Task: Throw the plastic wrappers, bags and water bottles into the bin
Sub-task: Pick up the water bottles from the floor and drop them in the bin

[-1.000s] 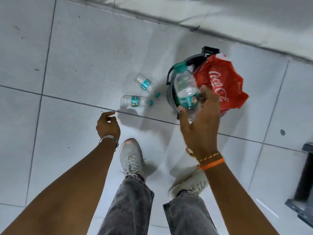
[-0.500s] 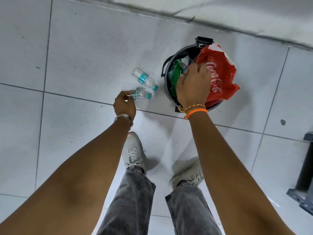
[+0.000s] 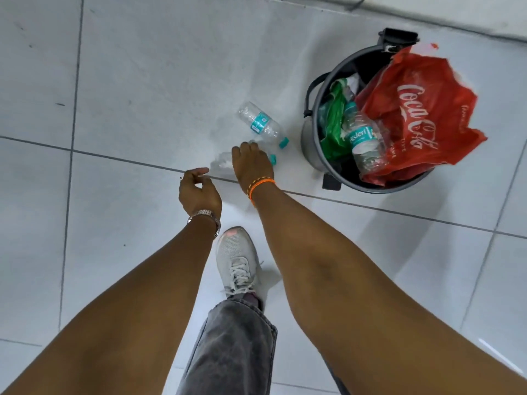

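A grey bin [image 3: 309,143] stands on the floor at the right. It holds a red Coca-Cola bag [image 3: 422,109], a green wrapper [image 3: 332,124] and a clear water bottle [image 3: 363,138] with a teal label. Two more clear bottles lie on the tiles left of the bin. The farther bottle [image 3: 258,122] lies free. My right hand [image 3: 251,166] is down over the nearer bottle [image 3: 221,164], fingers curled around its middle; only its base and teal cap show. My left hand [image 3: 199,192] hovers just left of it, loosely curled and holding nothing.
White floor tiles with dark grout lines run all around. A wall base crosses the top right, just behind the bin. My grey-jeaned leg and white sneaker [image 3: 236,258] stand below the hands.
My right hand left the bin, where the bottle it held now rests, and came down onto the nearer floor bottle. My left hand drew back from that bottle.
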Demonstrator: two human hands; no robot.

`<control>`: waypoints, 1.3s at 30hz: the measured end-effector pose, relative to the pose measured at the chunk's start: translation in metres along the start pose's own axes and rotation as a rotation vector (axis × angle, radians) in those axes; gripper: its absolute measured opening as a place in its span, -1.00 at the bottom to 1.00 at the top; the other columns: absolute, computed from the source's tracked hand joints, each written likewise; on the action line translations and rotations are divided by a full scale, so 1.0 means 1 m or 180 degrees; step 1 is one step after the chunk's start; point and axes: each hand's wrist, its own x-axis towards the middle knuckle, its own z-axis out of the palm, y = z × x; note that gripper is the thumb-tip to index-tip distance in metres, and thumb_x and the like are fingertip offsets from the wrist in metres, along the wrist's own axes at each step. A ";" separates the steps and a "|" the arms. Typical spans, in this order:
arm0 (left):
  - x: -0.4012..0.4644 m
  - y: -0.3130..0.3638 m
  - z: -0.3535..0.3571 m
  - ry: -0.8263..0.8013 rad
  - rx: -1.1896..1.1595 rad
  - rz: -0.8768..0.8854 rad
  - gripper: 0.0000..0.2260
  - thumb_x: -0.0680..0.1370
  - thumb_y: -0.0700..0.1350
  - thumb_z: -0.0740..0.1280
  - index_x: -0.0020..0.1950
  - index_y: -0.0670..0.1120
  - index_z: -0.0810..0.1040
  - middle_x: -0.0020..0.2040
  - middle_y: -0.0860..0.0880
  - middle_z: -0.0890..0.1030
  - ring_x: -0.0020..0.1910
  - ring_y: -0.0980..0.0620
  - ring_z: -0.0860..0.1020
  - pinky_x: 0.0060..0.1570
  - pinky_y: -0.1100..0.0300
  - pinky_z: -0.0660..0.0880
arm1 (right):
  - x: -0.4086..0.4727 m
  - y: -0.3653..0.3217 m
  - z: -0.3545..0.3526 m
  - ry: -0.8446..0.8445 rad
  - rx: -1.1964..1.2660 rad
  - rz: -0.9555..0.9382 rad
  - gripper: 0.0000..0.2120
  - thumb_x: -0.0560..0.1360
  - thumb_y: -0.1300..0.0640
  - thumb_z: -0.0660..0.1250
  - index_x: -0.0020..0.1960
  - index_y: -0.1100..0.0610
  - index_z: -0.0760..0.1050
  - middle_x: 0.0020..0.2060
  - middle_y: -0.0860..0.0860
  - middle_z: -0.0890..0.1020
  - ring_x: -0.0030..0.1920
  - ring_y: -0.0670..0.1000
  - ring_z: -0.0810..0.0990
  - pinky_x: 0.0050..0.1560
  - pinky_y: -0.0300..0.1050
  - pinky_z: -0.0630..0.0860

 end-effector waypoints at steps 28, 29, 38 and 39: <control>-0.045 -0.034 -0.057 -0.2110 0.2342 -0.0039 -0.91 0.58 -0.06 0.33 0.01 0.08 0.61 0.13 -0.10 0.71 0.11 -0.16 0.64 0.11 0.12 0.53 | -0.083 0.196 -0.144 0.0493 0.1589 0.2538 -0.55 0.61 0.10 0.24 0.41 0.33 0.41 0.34 0.34 0.49 0.37 0.34 0.45 0.43 0.13 0.38; -0.044 -0.036 -0.061 -0.2086 0.2275 -0.0088 -0.92 0.58 -0.05 0.33 0.00 0.10 0.61 0.11 -0.10 0.71 0.05 -0.15 0.64 0.05 0.14 0.52 | -0.087 0.183 -0.155 0.1025 0.1432 0.2416 -0.58 0.58 0.13 0.24 0.37 0.30 0.45 0.30 0.31 0.52 0.33 0.32 0.48 0.41 0.11 0.39; -0.037 -0.055 -0.079 -0.1465 0.2146 -0.0155 -0.60 0.53 -0.13 0.41 0.36 -0.04 0.45 0.22 -0.09 0.64 0.24 -0.18 0.57 0.24 -0.03 0.49 | -0.004 0.017 -0.100 0.0310 0.1195 0.0428 -0.37 0.48 0.33 0.32 0.52 0.18 0.27 0.40 0.21 0.36 0.32 0.23 0.44 0.30 0.08 0.51; -0.035 -0.054 -0.077 -0.1340 0.2008 -0.0213 -0.53 0.53 -0.14 0.41 0.41 -0.05 0.38 0.26 -0.10 0.63 0.24 -0.20 0.58 0.24 -0.05 0.50 | 0.010 0.022 -0.085 0.0036 0.0927 0.0530 -0.38 0.52 0.29 0.31 0.54 0.18 0.22 0.43 0.22 0.33 0.35 0.22 0.42 0.31 0.06 0.52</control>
